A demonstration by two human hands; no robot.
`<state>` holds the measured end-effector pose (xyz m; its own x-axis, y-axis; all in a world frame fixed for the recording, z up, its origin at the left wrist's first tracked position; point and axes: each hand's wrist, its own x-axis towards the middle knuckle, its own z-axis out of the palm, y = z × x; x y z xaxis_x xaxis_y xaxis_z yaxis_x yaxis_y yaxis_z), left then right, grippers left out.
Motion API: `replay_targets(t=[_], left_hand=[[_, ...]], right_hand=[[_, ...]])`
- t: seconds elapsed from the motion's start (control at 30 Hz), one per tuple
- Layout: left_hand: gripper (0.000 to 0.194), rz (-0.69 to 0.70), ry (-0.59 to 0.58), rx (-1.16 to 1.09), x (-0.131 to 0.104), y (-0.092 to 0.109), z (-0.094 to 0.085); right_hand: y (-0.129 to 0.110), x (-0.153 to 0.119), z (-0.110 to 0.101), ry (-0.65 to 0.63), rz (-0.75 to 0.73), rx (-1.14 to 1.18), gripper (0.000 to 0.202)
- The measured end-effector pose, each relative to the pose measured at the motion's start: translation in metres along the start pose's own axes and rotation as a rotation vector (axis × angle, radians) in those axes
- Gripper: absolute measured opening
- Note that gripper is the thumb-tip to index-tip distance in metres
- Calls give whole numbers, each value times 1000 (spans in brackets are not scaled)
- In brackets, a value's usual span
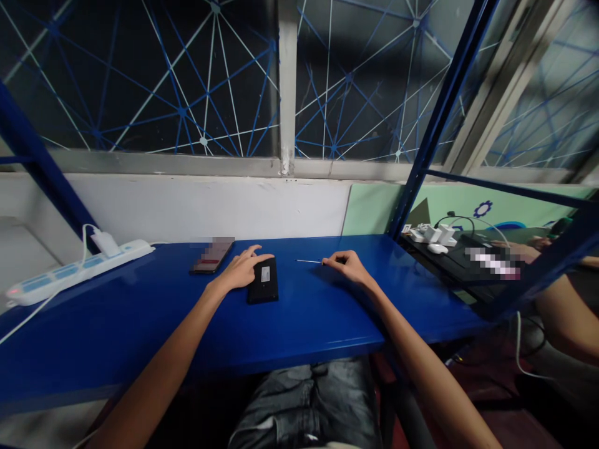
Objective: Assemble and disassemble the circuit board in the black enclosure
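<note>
Pinching a slim silver metal rod by one end, right fingers might lose it if the pinch slackens; left fingers lie over the flat black rectangular case, grip or mere rest I can't tell, and uneven pressure could skid it. Beneath, glossy blue metal counter; beyond, white wall, dark line-patterned windows.

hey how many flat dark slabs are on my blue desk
2: a black box with a pale label, at your left hand, and a phone-like slab to that hand's left, toward the power strip.
</note>
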<state>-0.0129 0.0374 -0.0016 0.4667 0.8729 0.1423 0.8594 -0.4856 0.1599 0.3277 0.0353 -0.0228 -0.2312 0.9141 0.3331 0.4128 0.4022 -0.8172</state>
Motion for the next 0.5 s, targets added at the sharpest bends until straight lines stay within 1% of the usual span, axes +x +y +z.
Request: replay_targets(t=[0.1, 0.17, 0.23, 0.3, 0.4, 0.5], left_hand=[[77, 101, -176, -35, -1, -8, -2], [84, 111, -228, -35, -1, -6, -2], [86, 103, -222, -29, -1, -4, -2], [83, 102, -186, -17, 0, -3, -2], [75, 98, -148, 7, 1, -8, 0], [74, 74, -143, 7, 3, -13, 0]], right_hand=[[1, 0, 0, 2, 3, -3, 50], [0, 0, 0, 4, 1, -2, 50], [-1, -1, 0, 6, 2, -7, 50], [-2, -2, -1, 0, 8, -12, 50], [-2, -2, -1, -26, 24, -20, 50], [-1, -2, -1, -66, 38, -36, 49]])
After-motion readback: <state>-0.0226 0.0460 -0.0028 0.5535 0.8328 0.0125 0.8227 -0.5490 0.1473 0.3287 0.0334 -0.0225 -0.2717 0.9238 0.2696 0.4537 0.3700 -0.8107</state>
